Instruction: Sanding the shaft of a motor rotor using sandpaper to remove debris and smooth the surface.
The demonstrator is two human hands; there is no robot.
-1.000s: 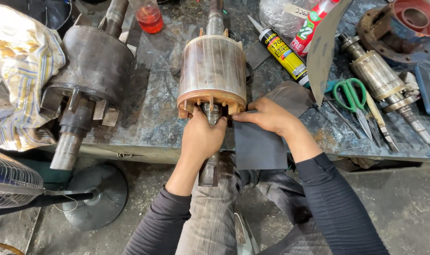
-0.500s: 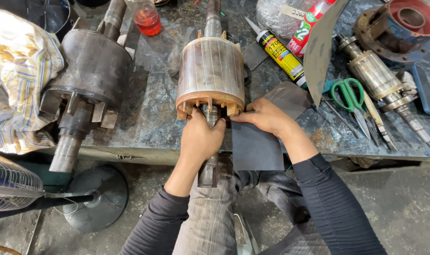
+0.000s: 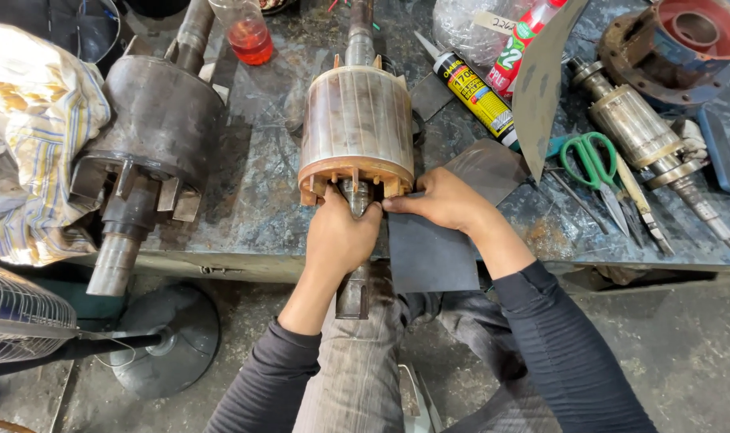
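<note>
left hand (image 3: pixel 342 236): fist wrapped round rotor (image 3: pixel 357 128) shaft, steadying it at tabletop (image 3: pixel 252 200) edge | right hand (image 3: pixel 438 199): fingers together, pinching grey sheet (image 3: pixel 429 248) at rotor's 5 o'clock | scissors (image 3: pixel 593 160) at 3 o'clock

Even, fairly bright overhead light with soft, short shadows. A mild sheen lies on the rotor (image 3: pixel 357 120) and the wet-looking bench top (image 3: pixel 252 192); the plastic bag (image 3: pixel 469 24) shows small glints. Focus is sharp at centre. Wide-angle bending stretches the fan (image 3: pixel 20 321) and the frame corners. The floor below is dimmer.
</note>
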